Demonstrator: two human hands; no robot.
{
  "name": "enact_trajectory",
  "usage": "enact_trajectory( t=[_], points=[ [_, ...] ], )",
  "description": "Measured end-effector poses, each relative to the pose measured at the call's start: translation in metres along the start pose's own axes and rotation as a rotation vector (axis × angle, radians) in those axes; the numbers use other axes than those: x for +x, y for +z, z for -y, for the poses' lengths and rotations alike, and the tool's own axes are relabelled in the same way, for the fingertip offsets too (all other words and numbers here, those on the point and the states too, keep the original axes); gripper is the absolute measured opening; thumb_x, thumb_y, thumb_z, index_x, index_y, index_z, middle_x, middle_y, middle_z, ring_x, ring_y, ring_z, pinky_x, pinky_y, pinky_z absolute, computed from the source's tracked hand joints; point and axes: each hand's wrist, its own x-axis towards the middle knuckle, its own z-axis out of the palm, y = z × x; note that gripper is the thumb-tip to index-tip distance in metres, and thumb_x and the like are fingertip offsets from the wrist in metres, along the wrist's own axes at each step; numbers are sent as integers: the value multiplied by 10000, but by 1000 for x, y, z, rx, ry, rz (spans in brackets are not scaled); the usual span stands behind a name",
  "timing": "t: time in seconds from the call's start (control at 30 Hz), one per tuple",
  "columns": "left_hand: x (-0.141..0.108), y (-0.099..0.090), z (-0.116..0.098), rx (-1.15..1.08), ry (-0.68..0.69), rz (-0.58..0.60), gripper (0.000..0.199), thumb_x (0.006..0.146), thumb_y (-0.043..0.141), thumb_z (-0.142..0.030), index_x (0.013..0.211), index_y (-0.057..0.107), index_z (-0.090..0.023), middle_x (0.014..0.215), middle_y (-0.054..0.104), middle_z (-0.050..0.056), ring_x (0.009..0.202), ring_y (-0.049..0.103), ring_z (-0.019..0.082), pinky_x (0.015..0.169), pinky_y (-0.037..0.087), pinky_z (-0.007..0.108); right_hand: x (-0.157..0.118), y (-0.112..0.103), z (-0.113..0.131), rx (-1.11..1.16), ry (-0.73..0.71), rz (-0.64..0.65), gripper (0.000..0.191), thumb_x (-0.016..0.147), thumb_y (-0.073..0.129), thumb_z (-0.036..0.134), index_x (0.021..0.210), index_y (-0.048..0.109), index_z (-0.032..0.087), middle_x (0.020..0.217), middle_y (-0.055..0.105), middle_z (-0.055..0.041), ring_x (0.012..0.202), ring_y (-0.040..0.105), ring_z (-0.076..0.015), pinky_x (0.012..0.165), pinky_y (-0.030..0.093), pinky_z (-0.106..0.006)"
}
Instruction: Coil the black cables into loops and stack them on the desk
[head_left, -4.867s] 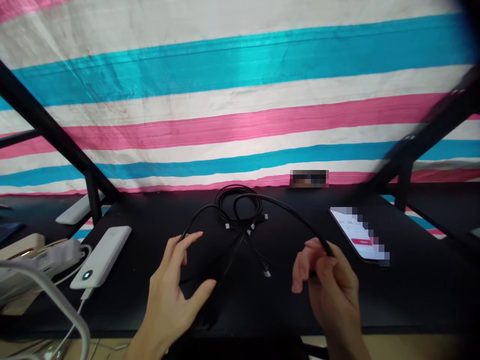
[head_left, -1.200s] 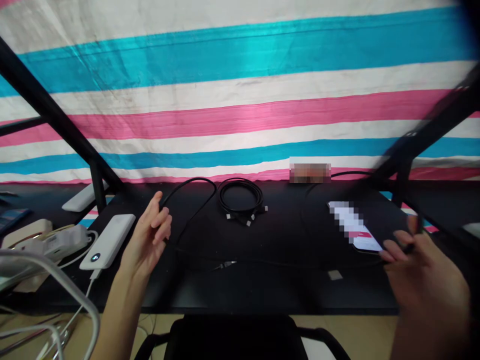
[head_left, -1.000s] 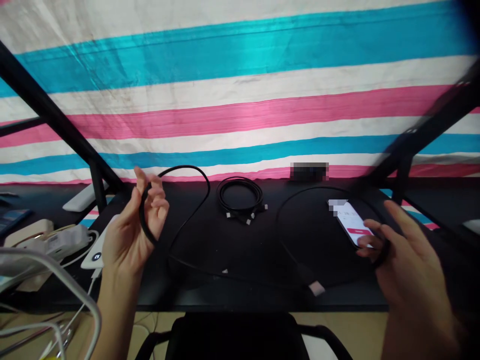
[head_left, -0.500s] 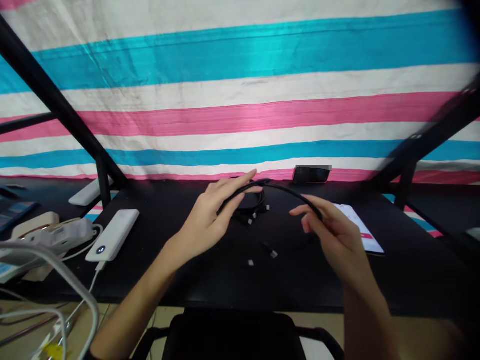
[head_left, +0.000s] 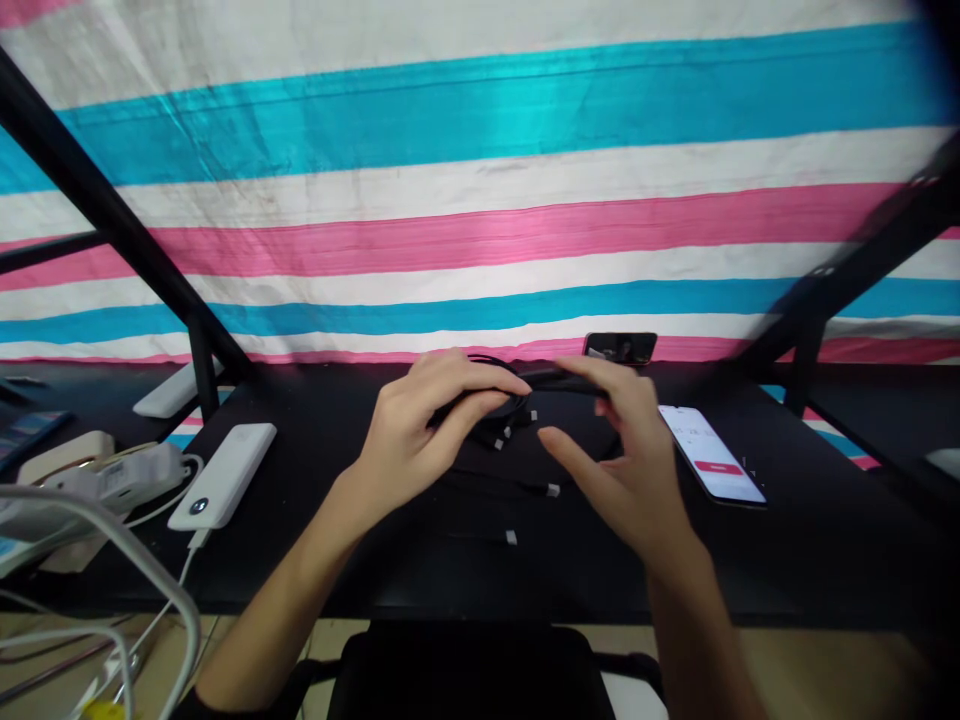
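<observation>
A black cable [head_left: 559,381] is raised over the black desk [head_left: 375,575], bent in a loop between my hands. My left hand [head_left: 424,420] pinches it between thumb and fingers. On the right, my right hand [head_left: 619,430] has its thumb spread well away from its fingers, which lie along the cable's upper stretch; part of the cable there is hidden. Beneath the hands, several dark cable ends with light metal plugs lie on the desk, including one plug [head_left: 553,490] and another nearer plug [head_left: 511,537].
A lit phone [head_left: 712,455] lies at the right; a second phone [head_left: 621,347] leans at the back. At left are a white power bank [head_left: 223,475] with a cord and a white power strip [head_left: 142,475]. Black frame bars flank the desk, before a striped sheet [head_left: 480,230].
My right hand has moved left towards my left hand, and its thumb has opened away from the fingers. The cable's arch has flattened. More of the lit phone shows.
</observation>
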Motion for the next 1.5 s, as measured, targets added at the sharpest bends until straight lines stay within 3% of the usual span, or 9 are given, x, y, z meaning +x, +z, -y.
enact_trajectory(
  t=[0.23, 0.37, 0.43, 0.57, 0.77, 0.93, 1.07, 1.23, 1.5],
  points=[
    [-13, 9, 10, -101, -54, 42, 155, 899, 568, -283, 1003, 644, -197, 869, 688, 8, 789, 593, 127, 786, 416, 271, -3, 12, -19, -2, 14, -92, 55, 861, 568, 203, 829, 606, 225, 724, 560, 12, 684, 489, -155, 588, 369, -271],
    [-43, 0, 45, -103, -494, 4, 505, 976, 196, -472, 1250, 521, -199, 1094, 635, 89, 983, 593, 198, 884, 421, 363, -10, 1, -40, -50, 97, -334, 60, 861, 580, 237, 854, 636, 217, 707, 509, 19, 653, 442, -140, 610, 339, -279],
    [-64, -1, 61, 194, -795, 244, 505, 934, 304, -531, 1271, 512, -218, 1106, 620, 84, 994, 571, 231, 964, 365, 452, -15, -3, -49, 7, 153, -443, 93, 869, 580, 278, 836, 632, 208, 704, 501, 18, 653, 415, -137, 618, 322, -285],
    [-101, 12, 75, 240, -916, 432, 474, 694, 658, -575, 928, 680, -164, 845, 633, 86, 868, 576, 319, 915, 340, 590, -22, 2, -54, 206, 251, -546, 217, 869, 591, 393, 777, 606, 196, 675, 473, 24, 618, 397, -125, 581, 297, -276],
    [-115, 23, 79, 67, -985, 390, 356, 845, 459, -469, 734, 631, -178, 778, 624, 68, 750, 602, 224, 758, 464, 389, -21, 3, -46, 314, 110, -562, 301, 897, 545, 466, 743, 571, 209, 657, 472, 15, 587, 416, -134, 578, 321, -289],
    [-91, -4, 69, -177, -1034, 267, 453, 912, 339, -507, 877, 619, -153, 787, 672, 78, 725, 646, 185, 632, 494, 288, -23, -9, -45, 208, -27, -398, 287, 933, 481, 404, 724, 519, 211, 809, 586, -49, 828, 531, -217, 781, 366, -386],
    [-61, -14, 44, -279, -918, 99, 382, 899, 460, -485, 895, 665, -163, 867, 711, 73, 845, 659, 190, 716, 499, 267, -23, -5, -34, 308, -48, -190, 195, 932, 494, 310, 768, 530, 212, 720, 550, -11, 671, 512, -165, 616, 381, -309],
    [-33, -10, 14, -244, -787, 92, 355, 927, 441, -457, 972, 671, -191, 846, 713, 28, 827, 656, 155, 789, 478, 247, -15, 10, -10, 193, -160, 18, 83, 839, 646, 170, 784, 603, 213, 699, 550, 17, 603, 512, -115, 524, 384, -244],
    [-38, -6, 2, -422, -876, 189, 335, 904, 474, -486, 1011, 614, -200, 496, 498, -74, 425, 506, 90, 461, 394, 193, -19, 17, -8, 113, -199, 178, 117, 853, 601, 115, 827, 681, 197, 709, 590, 1, 608, 562, -96, 541, 426, -202]
  ],
)
